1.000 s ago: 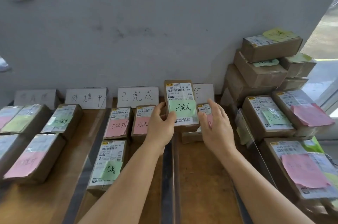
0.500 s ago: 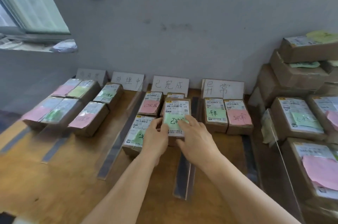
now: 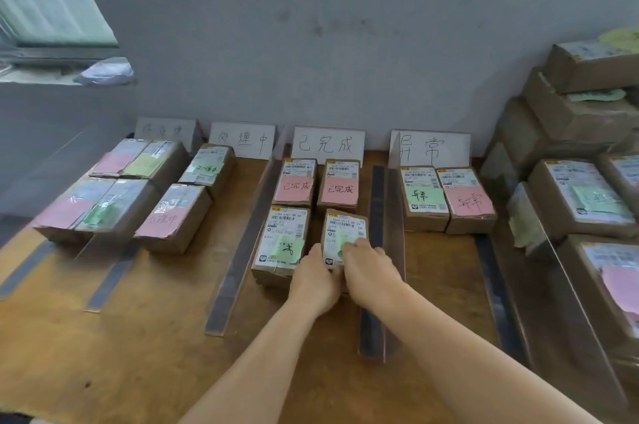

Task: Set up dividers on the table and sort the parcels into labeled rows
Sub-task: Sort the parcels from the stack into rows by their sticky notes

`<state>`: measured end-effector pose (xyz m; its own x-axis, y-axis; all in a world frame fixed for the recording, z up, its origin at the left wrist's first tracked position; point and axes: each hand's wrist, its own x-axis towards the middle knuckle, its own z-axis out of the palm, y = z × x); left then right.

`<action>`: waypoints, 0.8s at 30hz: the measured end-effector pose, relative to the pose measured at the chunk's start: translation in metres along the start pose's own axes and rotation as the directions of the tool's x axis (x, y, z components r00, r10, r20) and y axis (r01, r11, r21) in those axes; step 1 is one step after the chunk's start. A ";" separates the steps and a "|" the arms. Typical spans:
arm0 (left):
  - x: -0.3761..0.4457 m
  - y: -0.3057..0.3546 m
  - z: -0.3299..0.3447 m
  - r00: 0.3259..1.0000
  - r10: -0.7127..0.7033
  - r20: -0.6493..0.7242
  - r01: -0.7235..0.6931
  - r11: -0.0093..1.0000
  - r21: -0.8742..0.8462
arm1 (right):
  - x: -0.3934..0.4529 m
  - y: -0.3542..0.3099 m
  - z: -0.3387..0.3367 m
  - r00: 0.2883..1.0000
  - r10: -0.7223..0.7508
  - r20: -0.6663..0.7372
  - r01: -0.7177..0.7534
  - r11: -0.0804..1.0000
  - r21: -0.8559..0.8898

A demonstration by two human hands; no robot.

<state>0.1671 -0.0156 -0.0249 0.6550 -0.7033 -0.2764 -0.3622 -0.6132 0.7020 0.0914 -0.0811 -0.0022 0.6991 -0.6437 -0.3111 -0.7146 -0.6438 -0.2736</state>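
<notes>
A brown parcel [image 3: 340, 228] with a white shipping label and a green note lies in the third row, in front of a pink-noted parcel [image 3: 339, 186]. My left hand [image 3: 313, 280] grips its near left corner. My right hand [image 3: 368, 273] holds its near end, fingers lying over the green note. Beside it on the left lies another green-noted parcel [image 3: 281, 243]. Clear dividers [image 3: 242, 250] [image 3: 394, 216] with dark base strips bound this row. Handwritten label cards [image 3: 327, 144] stand along the wall, one at the head of each row.
Two parcels [image 3: 446, 197] lie in the row to the right, several more in the two left rows [image 3: 138, 195]. A tall pile of parcels [image 3: 581, 199] fills the right side behind another clear divider [image 3: 567, 278]. A grey wall runs behind the wooden table [image 3: 138, 337].
Both hands have brought the green-noted parcel down from in front of the label cards and toward me into the third row, beside the other green-noted parcel. The view has pulled back and turned left.
</notes>
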 end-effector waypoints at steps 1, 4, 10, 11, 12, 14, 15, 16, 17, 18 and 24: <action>0.003 -0.002 0.000 0.999 0.019 0.028 -0.020 0.997 0.069 | 0.004 -0.002 0.003 1.000 0.016 0.020 -0.016 1.000 -0.009; 0.011 -0.007 0.000 0.991 0.077 0.112 -0.104 0.959 0.265 | 0.014 -0.008 0.010 0.998 0.053 0.028 -0.053 0.998 -0.027; 0.026 -0.013 -0.002 0.954 0.296 0.058 -0.271 0.759 0.592 | 0.035 -0.014 0.017 0.995 0.096 -0.022 -0.095 0.994 0.059; 0.030 -0.015 -0.003 0.942 0.327 0.071 -0.299 0.726 0.619 | 0.036 -0.014 0.018 0.995 0.101 -0.022 -0.099 0.993 0.069; 0.033 -0.017 -0.005 0.934 0.344 0.097 -0.323 0.697 0.641 | 0.036 -0.014 0.019 0.994 0.106 -0.024 -0.104 0.992 0.077; 0.038 -0.022 -0.009 0.922 0.362 0.141 -0.360 0.658 0.662 | 0.035 -0.013 0.019 0.994 0.100 -0.033 -0.098 0.993 0.062; 0.040 -0.024 -0.011 0.916 0.371 0.152 -0.373 0.648 0.664 | 0.035 -0.013 0.019 0.996 0.077 -0.045 -0.076 0.997 0.024; 0.042 -0.025 -0.013 0.910 0.384 0.159 -0.386 0.637 0.668 | 0.034 -0.011 0.018 0.997 0.043 -0.060 -0.045 0.999 -0.019; 0.043 -0.027 -0.015 0.903 0.400 0.160 -0.396 0.623 0.675 | 0.033 -0.011 0.018 0.997 0.021 -0.068 -0.024 0.999 -0.045; 0.045 -0.027 -0.017 0.895 0.416 0.160 -0.403 0.605 0.687 | 0.031 -0.010 0.017 0.998 0.012 -0.069 -0.016 0.998 -0.058; 0.045 -0.027 -0.023 0.873 0.451 0.188 -0.426 0.515 0.744 | 0.027 -0.012 0.016 0.997 -0.001 -0.074 -0.006 0.995 -0.104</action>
<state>0.2213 -0.0220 -0.0413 0.2838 -0.9577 -0.0483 -0.9589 -0.2837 -0.0095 0.1183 -0.0836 -0.0221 0.7000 -0.6718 -0.2424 -0.7126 -0.6792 -0.1755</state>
